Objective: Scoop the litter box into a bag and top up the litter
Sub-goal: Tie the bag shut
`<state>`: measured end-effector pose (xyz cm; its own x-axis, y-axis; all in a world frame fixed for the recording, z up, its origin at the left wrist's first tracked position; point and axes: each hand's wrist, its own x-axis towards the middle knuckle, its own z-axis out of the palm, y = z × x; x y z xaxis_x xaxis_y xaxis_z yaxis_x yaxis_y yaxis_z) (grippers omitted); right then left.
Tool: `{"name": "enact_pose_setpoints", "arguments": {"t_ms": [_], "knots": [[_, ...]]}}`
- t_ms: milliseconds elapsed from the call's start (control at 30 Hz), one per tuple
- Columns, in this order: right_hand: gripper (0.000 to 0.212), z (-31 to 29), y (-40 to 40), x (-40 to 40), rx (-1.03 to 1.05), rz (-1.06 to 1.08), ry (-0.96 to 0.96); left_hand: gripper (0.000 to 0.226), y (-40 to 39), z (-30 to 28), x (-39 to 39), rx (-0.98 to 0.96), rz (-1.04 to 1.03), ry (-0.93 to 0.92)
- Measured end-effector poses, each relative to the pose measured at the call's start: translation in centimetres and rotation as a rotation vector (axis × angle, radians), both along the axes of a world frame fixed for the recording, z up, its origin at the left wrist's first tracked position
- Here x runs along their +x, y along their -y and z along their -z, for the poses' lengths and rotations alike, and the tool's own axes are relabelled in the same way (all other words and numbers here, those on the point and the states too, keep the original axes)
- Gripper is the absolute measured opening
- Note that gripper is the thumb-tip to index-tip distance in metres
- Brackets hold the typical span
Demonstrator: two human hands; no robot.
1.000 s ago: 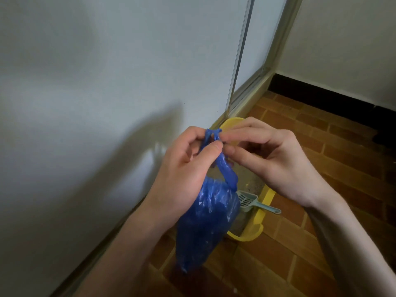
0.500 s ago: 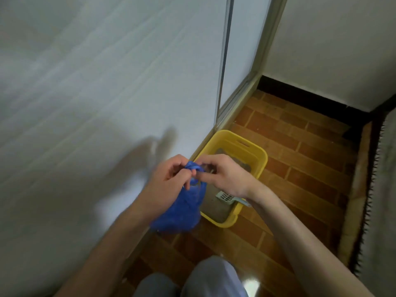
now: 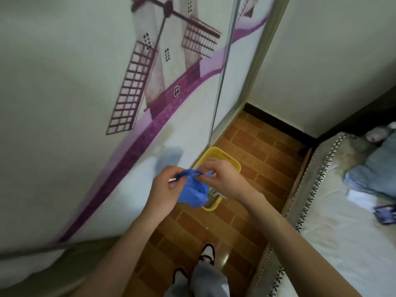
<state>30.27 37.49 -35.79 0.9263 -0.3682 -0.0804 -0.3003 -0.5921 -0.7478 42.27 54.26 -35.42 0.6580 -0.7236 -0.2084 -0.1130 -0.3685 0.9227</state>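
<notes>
A full blue plastic bag [image 3: 194, 192] hangs between my hands, above the floor. My left hand [image 3: 166, 187] pinches one twisted end of the bag's top, and my right hand [image 3: 222, 179] pinches the other end. Below and behind them the yellow litter box [image 3: 230, 160] stands on the brick-pattern floor against the wardrobe door. A pale slotted scoop [image 3: 213, 192] lies in the box, partly hidden by the bag and my right hand.
A sliding wardrobe door with a purple windmill picture [image 3: 162, 67] fills the left. A bed with a white cover [image 3: 334, 211] lies on the right, with a phone [image 3: 385, 213] and blue clothes on it. My feet [image 3: 206, 254] stand on the narrow floor strip between.
The view has risen and pulled back from the box, so the hands and bag look smaller and lower. Both hands still work the bag's top, pulling its ends apart.
</notes>
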Motion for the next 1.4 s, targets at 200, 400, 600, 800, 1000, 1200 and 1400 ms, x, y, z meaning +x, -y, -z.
{"name": "enact_pose_setpoints", "arguments": {"t_ms": [200, 400, 600, 800, 1000, 1200, 1400], "knots": [[0.008, -9.2, -2.1, -1.4, -0.095, 0.028, 0.082, 0.008, -2.7, -7.7, -1.1, -0.053, -0.064, 0.055], [0.012, -13.8, -5.3, -2.1, -0.042, -0.038, 0.141, 0.008, -6.1, -12.1, -2.9, -0.107, -0.156, 0.076], [0.012, -16.0, -9.7, -2.1, -0.025, -0.268, 0.176, 0.01, -11.3, -14.0, -5.1, -0.113, -0.327, 0.101], [0.012, -16.3, -15.0, -0.6, 0.101, -0.451, 0.21, 0.012, -17.4, -15.2, -7.7, -0.108, -0.58, 0.158], [0.009, -16.3, -22.3, 2.1, 0.169, -0.659, 0.189, 0.012, -26.0, -16.3, -10.3, -0.103, -0.801, 0.165], [0.004, -16.3, -31.9, 4.3, 0.14, -0.856, 0.151, 0.009, -35.3, -16.6, -12.6, -0.062, -0.982, 0.219], [0.003, -17.2, -43.6, 6.0, 0.188, -1.053, 0.111, 0.006, -45.2, -17.5, -14.2, -0.019, -1.177, 0.307]]}}
